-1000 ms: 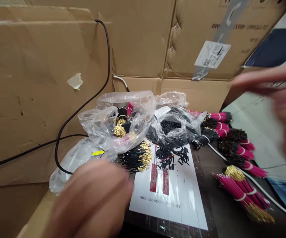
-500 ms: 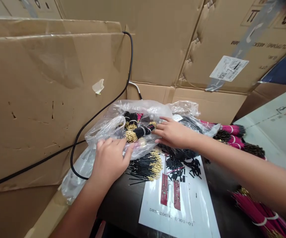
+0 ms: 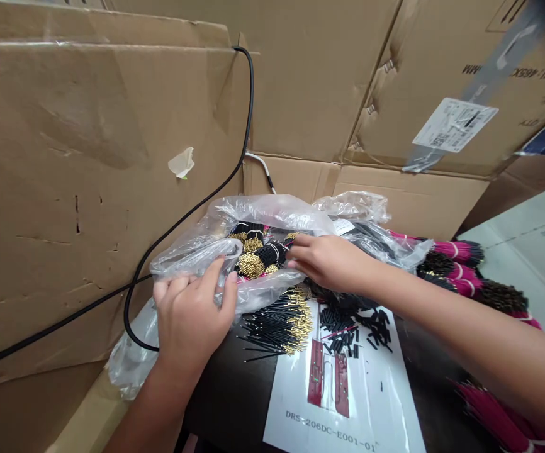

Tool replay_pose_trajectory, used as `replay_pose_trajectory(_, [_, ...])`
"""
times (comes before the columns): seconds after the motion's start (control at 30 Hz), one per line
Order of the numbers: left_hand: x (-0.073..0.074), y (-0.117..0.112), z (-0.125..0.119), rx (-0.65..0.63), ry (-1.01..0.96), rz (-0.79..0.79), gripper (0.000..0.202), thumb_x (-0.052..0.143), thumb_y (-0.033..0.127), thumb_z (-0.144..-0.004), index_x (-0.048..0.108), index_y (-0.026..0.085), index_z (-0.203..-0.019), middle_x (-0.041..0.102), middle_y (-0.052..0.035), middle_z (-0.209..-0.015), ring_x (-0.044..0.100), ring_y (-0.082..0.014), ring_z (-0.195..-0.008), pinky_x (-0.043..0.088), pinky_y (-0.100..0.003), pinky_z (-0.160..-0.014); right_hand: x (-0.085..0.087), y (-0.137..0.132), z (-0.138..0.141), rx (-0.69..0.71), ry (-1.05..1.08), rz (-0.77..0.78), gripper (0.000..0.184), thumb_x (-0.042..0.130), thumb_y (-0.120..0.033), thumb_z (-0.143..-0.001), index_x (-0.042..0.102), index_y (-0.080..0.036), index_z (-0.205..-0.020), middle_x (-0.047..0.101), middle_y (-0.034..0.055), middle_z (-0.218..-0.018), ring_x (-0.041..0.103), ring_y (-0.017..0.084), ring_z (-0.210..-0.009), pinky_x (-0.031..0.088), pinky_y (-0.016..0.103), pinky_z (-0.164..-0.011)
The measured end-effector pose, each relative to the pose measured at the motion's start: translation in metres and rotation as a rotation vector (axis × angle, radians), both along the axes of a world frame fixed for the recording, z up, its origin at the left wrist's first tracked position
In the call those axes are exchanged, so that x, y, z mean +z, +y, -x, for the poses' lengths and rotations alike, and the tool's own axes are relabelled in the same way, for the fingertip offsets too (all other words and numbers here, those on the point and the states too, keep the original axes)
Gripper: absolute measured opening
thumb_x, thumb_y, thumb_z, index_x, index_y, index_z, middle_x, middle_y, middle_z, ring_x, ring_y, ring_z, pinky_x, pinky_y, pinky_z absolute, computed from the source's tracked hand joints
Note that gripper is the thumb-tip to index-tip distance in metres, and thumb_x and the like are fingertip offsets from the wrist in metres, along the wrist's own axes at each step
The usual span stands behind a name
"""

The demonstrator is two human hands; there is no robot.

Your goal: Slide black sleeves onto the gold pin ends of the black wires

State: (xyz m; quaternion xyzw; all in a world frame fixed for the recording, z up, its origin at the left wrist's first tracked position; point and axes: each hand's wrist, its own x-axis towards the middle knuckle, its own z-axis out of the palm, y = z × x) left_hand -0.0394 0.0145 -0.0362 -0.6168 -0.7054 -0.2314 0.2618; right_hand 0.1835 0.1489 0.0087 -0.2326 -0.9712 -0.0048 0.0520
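My left hand rests on the near left side of a clear plastic bag, thumb and index finger spread apart. Inside the bag's mouth lie bundles of short black wires with gold-coloured ends. My right hand has its fingers closed on the right end of one black wire bundle, tied with a white band; its fingertips are partly hidden. Another black bundle lies just behind it. Loose black wires with gold ends are spread in front of the bag.
A printed sheet on the dark table bears short black tube pieces. Magenta wire bundles lie at the right, with another nearer. Cardboard stands at the left and back, a black cable hanging in front.
My right fingers have closed in on the black wire bundle, which has shifted slightly. My left hand has moved a little left along the bag, its thumb and index finger spread. The view has shifted.
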Motion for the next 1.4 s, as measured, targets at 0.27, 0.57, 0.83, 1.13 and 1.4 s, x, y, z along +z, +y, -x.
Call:
replay_pose_trajectory(0.27, [-0.002, -0.019, 0.009, 0.02, 0.067, -0.132, 0.036, 0.06, 0.027, -0.08, 0.047, 0.019, -0.048, 0.045, 0.0012, -0.044, 0.043, -0.014, -0.057, 0.031, -0.035, -0.078, -0.013, 0.027, 0.052, 0.132, -0.046, -0.005, 0.033, 0.063, -0.02, -0.079, 0.055, -0.017, -0.111, 0.059, 0.0082, -0.11, 0.055, 0.02, -0.101, 0.044, 0.031, -0.082])
replay_pose_trajectory(0.57, [-0.015, -0.03, 0.014, -0.004, -0.047, -0.207, 0.029, 0.053, 0.016, -0.083, 0.055, 0.019, -0.053, 0.054, 0.0016, -0.047, 0.046, -0.0118, -0.054, 0.033, -0.037, -0.082, -0.016, 0.03, 0.064, 0.167, -0.065, -0.01, 0.029, 0.061, -0.018, -0.076, 0.055, -0.011, -0.104, 0.054, 0.0146, -0.111, 0.052, 0.025, -0.106, 0.044, 0.035, -0.089])
replay_pose_trajectory(0.83, [-0.002, -0.041, 0.015, -0.22, 0.071, -0.589, 0.02, 0.047, 0.025, -0.083, 0.067, 0.022, -0.083, 0.062, -0.0055, -0.074, 0.059, -0.0174, -0.07, 0.041, -0.039, -0.075, -0.028, 0.035, 0.058, 0.17, -0.052, 0.069, 0.041, 0.063, -0.025, -0.071, 0.047, -0.017, -0.108, 0.059, 0.0068, -0.094, 0.055, 0.017, -0.078, 0.043, 0.027, -0.067])
replay_pose_trajectory(1.13, [0.013, -0.01, -0.012, -0.304, 0.003, 0.051, 0.026, 0.047, 0.036, -0.087, 0.065, 0.024, -0.102, 0.068, -0.0037, -0.093, 0.057, -0.0276, -0.103, 0.02, -0.054, -0.099, -0.014, 0.037, 0.052, 0.159, -0.063, 0.038, 0.031, 0.055, -0.016, -0.076, 0.054, -0.016, -0.107, 0.059, 0.008, -0.102, 0.055, 0.016, -0.084, 0.041, 0.027, -0.072])
replay_pose_trajectory(1.4, [-0.004, -0.022, -0.009, -0.396, 0.012, 0.0, 0.02, 0.055, 0.031, -0.084, 0.065, 0.021, -0.07, 0.059, 0.0015, -0.06, 0.056, -0.02, -0.082, 0.022, -0.047, -0.092, 0.004, 0.055, 0.042, -0.013, 0.024, -0.026, 0.043, 0.057, -0.022, -0.075, 0.052, -0.021, -0.118, 0.06, 0.0059, -0.111, 0.057, 0.019, -0.091, 0.039, 0.029, -0.07])
